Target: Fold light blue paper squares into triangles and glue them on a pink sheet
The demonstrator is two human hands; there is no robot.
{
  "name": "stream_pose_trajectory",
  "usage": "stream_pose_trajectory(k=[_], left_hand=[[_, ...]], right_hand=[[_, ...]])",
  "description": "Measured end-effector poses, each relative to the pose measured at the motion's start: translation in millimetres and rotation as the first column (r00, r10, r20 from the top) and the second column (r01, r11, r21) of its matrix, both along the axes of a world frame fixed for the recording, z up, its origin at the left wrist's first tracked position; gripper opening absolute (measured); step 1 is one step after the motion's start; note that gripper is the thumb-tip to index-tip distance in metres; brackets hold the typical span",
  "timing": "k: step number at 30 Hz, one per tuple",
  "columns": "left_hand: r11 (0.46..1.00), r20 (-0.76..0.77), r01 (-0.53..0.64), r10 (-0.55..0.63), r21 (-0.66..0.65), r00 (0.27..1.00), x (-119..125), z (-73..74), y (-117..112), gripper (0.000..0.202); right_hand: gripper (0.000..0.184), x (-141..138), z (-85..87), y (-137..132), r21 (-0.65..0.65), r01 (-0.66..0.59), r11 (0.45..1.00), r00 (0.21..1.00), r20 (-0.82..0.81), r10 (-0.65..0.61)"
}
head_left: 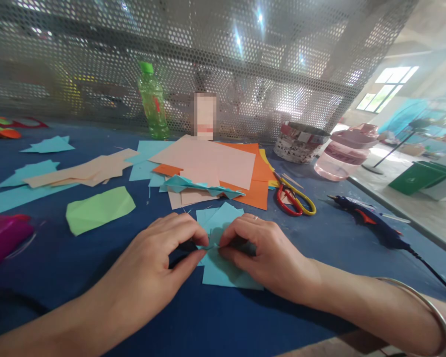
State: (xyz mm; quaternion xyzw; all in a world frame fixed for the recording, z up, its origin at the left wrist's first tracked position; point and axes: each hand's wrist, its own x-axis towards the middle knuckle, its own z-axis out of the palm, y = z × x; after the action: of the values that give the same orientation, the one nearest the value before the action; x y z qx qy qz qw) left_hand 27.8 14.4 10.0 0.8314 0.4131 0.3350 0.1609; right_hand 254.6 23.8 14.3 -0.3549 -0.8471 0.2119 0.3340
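Observation:
Both my hands meet at the middle of a blue table [245,322]. My left hand [159,263] pinches one end of a small folded light-blue paper piece [207,246], and my right hand [260,250] pinches the other end. Beneath them lies a flat light-blue paper sheet [223,272]. A ring shows on my right hand and a metal bangle on that wrist.
A green folded paper [98,209] lies to the left. Behind are a stack of peach and orange sheets [223,166], red-and-yellow scissors [295,198], a blue glue gun [367,220], a green bottle [153,101], a woven basket [300,143], a pink jar [344,156] and a perforated metal screen [245,59].

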Motion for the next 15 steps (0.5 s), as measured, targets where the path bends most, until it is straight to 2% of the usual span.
stream_pose_trajectory(k=[5, 15], left_hand=[[1.0, -0.017, 0.025, -0.025, 0.013, 1.0, 2.5, 5.9, -0.9, 0.009], [0.995, -0.056, 0.064, -0.06, 0.079, 0.997, 0.1, 4.7, -0.7, 0.017]], right_hand=[[0.019, 0.7, 0.7, 0.1, 0.018, -0.039, 0.999, 0.999, -0.004, 0.039], [0.023, 3.1, -0.3, -1.1, 0.035, -0.075, 0.997, 0.997, 0.001, 0.075]])
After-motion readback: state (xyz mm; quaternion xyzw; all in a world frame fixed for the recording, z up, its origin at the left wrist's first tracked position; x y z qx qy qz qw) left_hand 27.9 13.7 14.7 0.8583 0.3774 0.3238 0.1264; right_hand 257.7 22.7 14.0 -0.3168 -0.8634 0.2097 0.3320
